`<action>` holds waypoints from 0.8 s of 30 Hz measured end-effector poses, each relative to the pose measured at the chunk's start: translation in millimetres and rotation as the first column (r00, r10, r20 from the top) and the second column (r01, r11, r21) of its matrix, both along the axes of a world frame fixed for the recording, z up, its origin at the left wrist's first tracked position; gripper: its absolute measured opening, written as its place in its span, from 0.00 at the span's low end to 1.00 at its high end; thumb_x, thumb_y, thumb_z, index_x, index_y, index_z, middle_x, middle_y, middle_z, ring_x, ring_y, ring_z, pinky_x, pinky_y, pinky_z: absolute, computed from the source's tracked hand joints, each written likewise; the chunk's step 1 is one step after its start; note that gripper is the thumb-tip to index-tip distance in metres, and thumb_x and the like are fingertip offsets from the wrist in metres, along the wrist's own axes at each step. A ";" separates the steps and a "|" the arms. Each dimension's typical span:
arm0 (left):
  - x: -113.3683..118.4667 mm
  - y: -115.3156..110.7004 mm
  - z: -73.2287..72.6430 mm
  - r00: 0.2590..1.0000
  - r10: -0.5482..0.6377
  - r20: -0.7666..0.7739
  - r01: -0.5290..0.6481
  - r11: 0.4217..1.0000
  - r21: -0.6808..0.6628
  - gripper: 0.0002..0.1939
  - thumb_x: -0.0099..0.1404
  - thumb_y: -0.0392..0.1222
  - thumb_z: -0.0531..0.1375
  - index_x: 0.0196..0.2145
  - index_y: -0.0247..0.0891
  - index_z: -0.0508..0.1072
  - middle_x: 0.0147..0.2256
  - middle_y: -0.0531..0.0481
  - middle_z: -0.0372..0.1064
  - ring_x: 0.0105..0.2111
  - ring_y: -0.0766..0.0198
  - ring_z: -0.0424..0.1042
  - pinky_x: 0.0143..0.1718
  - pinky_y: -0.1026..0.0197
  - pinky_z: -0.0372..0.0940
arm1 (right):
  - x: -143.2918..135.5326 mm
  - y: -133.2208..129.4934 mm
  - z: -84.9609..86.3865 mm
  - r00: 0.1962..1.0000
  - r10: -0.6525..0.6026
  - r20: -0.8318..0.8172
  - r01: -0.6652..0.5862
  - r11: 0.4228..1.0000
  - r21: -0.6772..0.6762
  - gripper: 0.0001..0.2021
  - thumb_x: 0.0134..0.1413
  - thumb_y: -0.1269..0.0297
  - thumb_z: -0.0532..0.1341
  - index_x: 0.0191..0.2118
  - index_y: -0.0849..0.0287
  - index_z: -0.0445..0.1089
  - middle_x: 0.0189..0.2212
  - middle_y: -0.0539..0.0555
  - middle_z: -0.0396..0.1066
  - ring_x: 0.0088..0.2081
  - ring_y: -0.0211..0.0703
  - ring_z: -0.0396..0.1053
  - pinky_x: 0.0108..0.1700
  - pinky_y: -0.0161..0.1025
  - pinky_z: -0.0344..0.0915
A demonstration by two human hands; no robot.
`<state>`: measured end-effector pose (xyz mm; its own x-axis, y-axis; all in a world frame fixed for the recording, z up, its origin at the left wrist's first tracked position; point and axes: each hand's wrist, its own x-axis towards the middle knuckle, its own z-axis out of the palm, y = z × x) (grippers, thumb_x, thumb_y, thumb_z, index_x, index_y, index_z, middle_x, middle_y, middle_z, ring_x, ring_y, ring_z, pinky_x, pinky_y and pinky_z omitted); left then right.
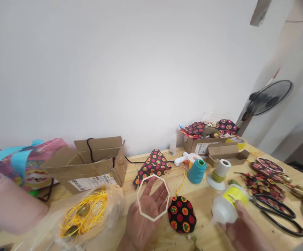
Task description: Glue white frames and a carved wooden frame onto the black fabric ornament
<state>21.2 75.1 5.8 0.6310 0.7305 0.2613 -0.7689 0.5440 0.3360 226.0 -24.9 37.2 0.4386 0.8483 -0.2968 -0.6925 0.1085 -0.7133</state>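
My left hand (151,205) is palm up near the front of the table, its fingers loosely spread. It holds a thin, cream-coloured octagonal ring (153,220), which lies across the palm and fingers. On the right, my right hand (242,225) grips a translucent white bottle (223,211) with a yellow label; the bottle is tilted and blurred, its tip pointing down-left. Between my hands lies a round black patterned fabric piece (182,214) with a yellow cord at its top. Behind the ring, a folded piece of similar patterned fabric (155,164) rests on the table.
A plastic bag of yellow cords (88,212), a cardboard box (93,176) and a pink cylinder (10,205) are on the left. Teal thread (197,171), a green thread spool (218,176) and black-handled scissors (279,214) stand or lie right. A fan (269,99) is beyond the table.
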 end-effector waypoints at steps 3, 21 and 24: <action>-3.8 3.6 1.8 1.000 -0.008 0.021 0.008 1.000 -0.005 0.35 0.45 0.55 0.63 0.51 0.45 0.63 0.49 0.44 0.67 0.49 0.59 0.65 0.53 0.55 0.55 | 1.7 -8.6 -20.4 0.839 0.255 -0.481 -0.295 0.956 -0.006 0.16 0.33 0.57 0.70 0.31 0.60 0.74 0.26 0.49 0.77 0.24 0.36 0.74 0.30 0.31 0.72; -21.9 -38.8 20.9 0.684 0.241 -0.688 -0.388 0.919 -0.064 0.20 0.43 0.40 0.68 0.37 0.49 0.74 0.39 0.48 0.75 0.42 0.56 0.71 0.43 0.56 0.66 | 50.9 2.1 -43.6 0.347 0.434 -0.831 -0.396 0.871 0.289 0.22 0.27 0.61 0.72 0.33 0.67 0.71 0.23 0.48 0.73 0.24 0.27 0.71 0.27 0.19 0.66; -7.5 -53.9 13.7 0.449 0.401 -0.798 -0.444 0.876 0.190 0.28 0.38 0.40 0.70 0.41 0.46 0.73 0.44 0.45 0.72 0.47 0.52 0.67 0.45 0.56 0.64 | 37.0 -14.5 -54.1 0.532 0.551 -0.643 -0.556 0.800 0.226 0.20 0.31 0.54 0.70 0.31 0.63 0.72 0.20 0.47 0.72 0.22 0.29 0.70 0.23 0.23 0.64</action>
<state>13.7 21.2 19.6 0.1616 0.9630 -0.2159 -0.3266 0.2586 0.9091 263.0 -39.4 -16.9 -0.4281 0.8497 -0.3078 -0.8841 -0.4643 -0.0521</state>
